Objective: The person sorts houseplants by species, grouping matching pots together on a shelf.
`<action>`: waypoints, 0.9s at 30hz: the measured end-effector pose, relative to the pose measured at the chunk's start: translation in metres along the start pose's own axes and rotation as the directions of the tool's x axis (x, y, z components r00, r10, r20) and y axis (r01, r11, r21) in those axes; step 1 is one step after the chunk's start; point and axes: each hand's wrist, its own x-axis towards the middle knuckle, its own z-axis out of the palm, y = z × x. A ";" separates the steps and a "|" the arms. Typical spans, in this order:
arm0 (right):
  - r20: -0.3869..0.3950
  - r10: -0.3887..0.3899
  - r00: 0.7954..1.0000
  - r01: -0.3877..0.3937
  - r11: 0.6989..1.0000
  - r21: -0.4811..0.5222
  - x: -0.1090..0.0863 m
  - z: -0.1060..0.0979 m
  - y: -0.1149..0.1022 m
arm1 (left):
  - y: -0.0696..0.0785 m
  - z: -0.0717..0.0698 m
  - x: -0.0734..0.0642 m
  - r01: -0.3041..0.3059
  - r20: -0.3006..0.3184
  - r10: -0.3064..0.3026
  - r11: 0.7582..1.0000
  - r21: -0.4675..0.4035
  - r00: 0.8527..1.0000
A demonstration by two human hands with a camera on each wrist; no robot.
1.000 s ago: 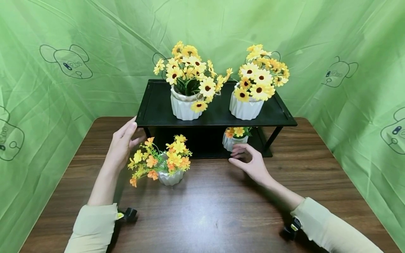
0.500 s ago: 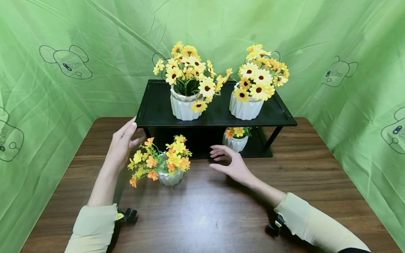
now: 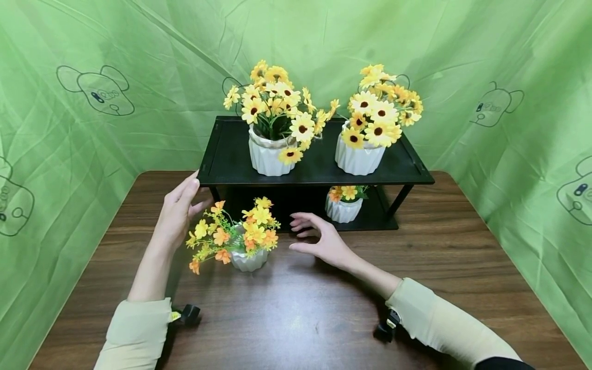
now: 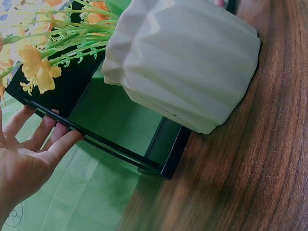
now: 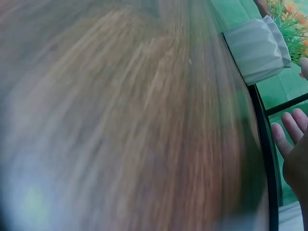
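Note:
My left hand (image 3: 174,213) grips the left front corner of a black two-tier shelf (image 3: 314,167), its thumb at the upper board. In the left wrist view its fingers (image 4: 67,141) lie along the shelf's thin side bar. Just right of that hand, a white fluted pot (image 3: 250,260) of orange and yellow flowers stands on the table before the shelf. My right hand (image 3: 324,240) hovers to the right of this pot, fingers loosely bent and thumb apart, holding nothing. Behind the right hand, a similar potted flower (image 3: 344,210) sits on the lower tier, its blooms partly hidden by the upper board.
Two white pots of yellow daisies stand on the upper tier, a left one (image 3: 273,156) and a right one (image 3: 359,156). Brown wooden table (image 3: 296,318) spreads in front of the shelf. Green cloth (image 3: 176,41) encloses the back and sides.
My right hand has drawn away from the potted flower on the lower tier and moved left, toward the pot on the table. The left hand keeps its grip on the shelf.

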 end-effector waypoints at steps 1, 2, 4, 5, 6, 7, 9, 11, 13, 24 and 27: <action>0.007 0.004 1.000 -0.004 1.000 0.004 0.001 0.002 0.000 | 0.000 0.000 0.000 -0.001 0.001 0.001 1.000 -0.002 1.000; 0.015 0.008 1.000 -0.008 1.000 0.008 0.002 0.004 0.000 | 0.000 0.000 0.000 -0.003 0.002 0.003 1.000 -0.004 1.000; 0.029 0.013 0.999 -0.013 1.000 0.010 0.004 0.007 0.000 | -0.001 0.000 0.000 -0.004 0.003 0.004 1.000 -0.006 1.000; 0.036 0.014 0.999 -0.014 1.000 0.011 0.004 0.009 0.001 | -0.001 0.000 0.000 -0.005 0.004 0.005 1.000 -0.007 1.000; 0.042 0.017 0.999 -0.017 1.000 0.012 0.005 0.011 0.000 | -0.001 0.000 0.000 -0.005 0.004 0.005 1.000 -0.007 1.000; 0.048 0.015 0.999 -0.015 1.000 0.011 0.006 0.013 0.000 | -0.001 0.000 0.000 -0.004 0.005 0.004 1.000 -0.007 1.000; 0.061 0.017 0.998 -0.018 1.000 0.012 0.008 0.016 0.000 | -0.001 0.000 0.000 -0.003 0.004 0.003 1.000 -0.004 1.000; 0.073 0.025 0.997 -0.026 1.000 0.010 0.010 0.020 0.000 | -0.001 0.000 -0.001 -0.002 0.003 0.002 1.000 -0.003 1.000; 0.085 0.036 0.996 -0.037 0.999 0.006 0.012 0.023 -0.001 | 0.000 0.000 -0.001 -0.002 0.001 0.002 1.000 -0.001 1.000; 0.110 0.187 0.976 -0.177 0.979 -0.097 0.021 0.043 -0.010 | 0.000 0.000 0.000 -0.001 0.005 0.001 1.000 0.013 1.000; 0.098 0.198 0.975 -0.179 0.969 -0.173 0.023 0.047 -0.012 | 0.001 0.000 0.000 -0.002 0.004 0.001 1.000 0.013 1.000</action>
